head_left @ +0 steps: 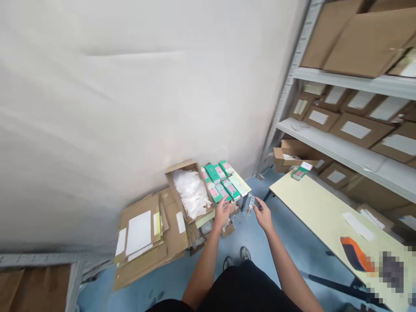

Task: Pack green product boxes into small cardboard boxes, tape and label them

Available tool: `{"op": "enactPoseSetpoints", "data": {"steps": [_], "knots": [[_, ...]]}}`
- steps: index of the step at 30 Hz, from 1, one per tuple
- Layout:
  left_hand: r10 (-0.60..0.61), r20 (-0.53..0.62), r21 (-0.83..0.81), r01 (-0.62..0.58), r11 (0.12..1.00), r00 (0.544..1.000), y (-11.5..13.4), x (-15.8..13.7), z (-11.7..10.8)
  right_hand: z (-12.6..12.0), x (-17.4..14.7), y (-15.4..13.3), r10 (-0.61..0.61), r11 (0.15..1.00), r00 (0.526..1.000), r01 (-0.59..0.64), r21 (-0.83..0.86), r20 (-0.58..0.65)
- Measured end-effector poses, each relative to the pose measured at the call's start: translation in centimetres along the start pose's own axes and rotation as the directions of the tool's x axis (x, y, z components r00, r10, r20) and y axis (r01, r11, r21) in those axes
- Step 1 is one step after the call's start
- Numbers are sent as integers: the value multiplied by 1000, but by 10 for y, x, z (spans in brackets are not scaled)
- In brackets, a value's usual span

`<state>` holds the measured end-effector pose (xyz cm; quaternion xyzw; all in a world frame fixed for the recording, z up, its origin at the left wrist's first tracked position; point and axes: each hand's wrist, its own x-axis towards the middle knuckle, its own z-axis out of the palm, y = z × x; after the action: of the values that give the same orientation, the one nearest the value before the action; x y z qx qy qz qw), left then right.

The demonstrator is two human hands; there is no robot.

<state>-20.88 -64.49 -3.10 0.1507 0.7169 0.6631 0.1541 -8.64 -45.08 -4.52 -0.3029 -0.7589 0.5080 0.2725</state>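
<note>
My left hand (222, 213) is at the front edge of a small pale-yellow table (244, 182), its fingers apart and nearest to the green boxes with pink labels (230, 189). Whether its fingertips touch a box is hard to tell. Over the blue floor, my right hand (263, 215) has its thumb and fingers apart, with nothing seen between them. Just left of that hand, a white power strip (251, 202) is at the table's right side. Left of the green boxes, an open cardboard box (178, 190) holds a heap of white plastic bags (191, 193).
Flattened cardboard (173, 232) leans at the left. Metal shelving (344, 143) with labelled cartons stands at the right. Before it, a long yellow table (320, 212) bears a green box (301, 171), papers and an orange-and-dark item (354, 255). A pale wall (162, 99) rises ahead.
</note>
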Motion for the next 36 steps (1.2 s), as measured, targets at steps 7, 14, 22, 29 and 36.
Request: {"op": "enactPoseSetpoints", "data": {"steps": [7, 14, 22, 29, 36], "knots": [[-52, -320, 28, 65, 997, 946, -8, -48, -88, 95, -2, -26, -47, 999, 922, 38, 31, 384], [-109, -502, 56, 158, 986, 858, -9, -114, -168, 206, -64, -59, -124, 988, 747, 32, 151, 654], [-110, -654, 45, 183, 982, 749, -11, -159, -264, 284, -131, -102, -278, 959, 629, 142, 244, 726], [-221, -690, -68, 243, 968, 689, -67, -173, -369, 351, -174, -120, -247, 966, 659, 229, 124, 710], [-260, -692, -54, 311, 949, 674, -124, -164, -483, 434, -229, -111, -164, 962, 661, 271, -28, 733]]}}
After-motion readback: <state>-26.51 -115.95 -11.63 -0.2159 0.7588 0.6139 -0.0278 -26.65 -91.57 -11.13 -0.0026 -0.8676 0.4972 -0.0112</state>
